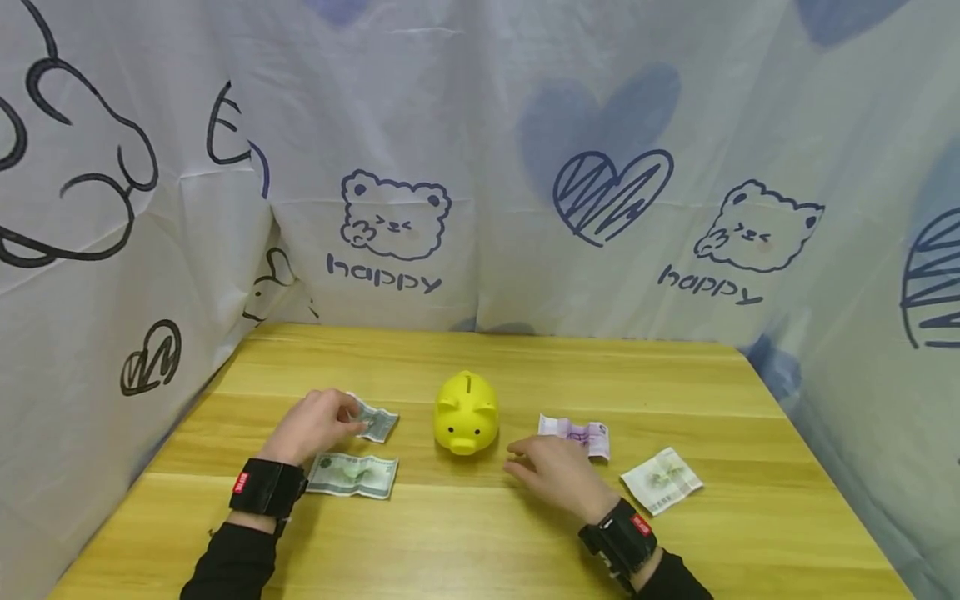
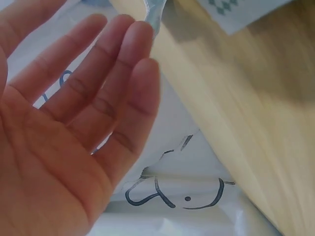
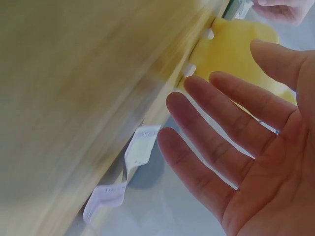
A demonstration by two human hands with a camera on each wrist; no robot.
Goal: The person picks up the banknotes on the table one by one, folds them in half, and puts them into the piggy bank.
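My left hand (image 1: pixel 317 423) is at the left edge of a small grey-blue banknote (image 1: pixel 377 422); its thumb and fingertips stand apart in the left wrist view, fingers slightly bent. Whether it touches the note is unclear. Below that note lies a green banknote (image 1: pixel 356 476), partly behind the left wrist. A yellow piggy bank (image 1: pixel 466 414) stands upright in the middle, its top slot visible. To its right, my right hand (image 1: pixel 564 473) hovers with spread, relaxed fingers and nothing in its grasp. Beyond that hand is a creased purple banknote (image 1: pixel 592 438), partly hidden by it.
A pale banknote (image 1: pixel 662 481) lies to the right of the right hand. The wooden table (image 1: pixel 465 542) is bounded by a white printed cloth (image 1: pixel 480 108) at the back and sides. Black wrist straps (image 1: pixel 267 487) sit on both forearms.
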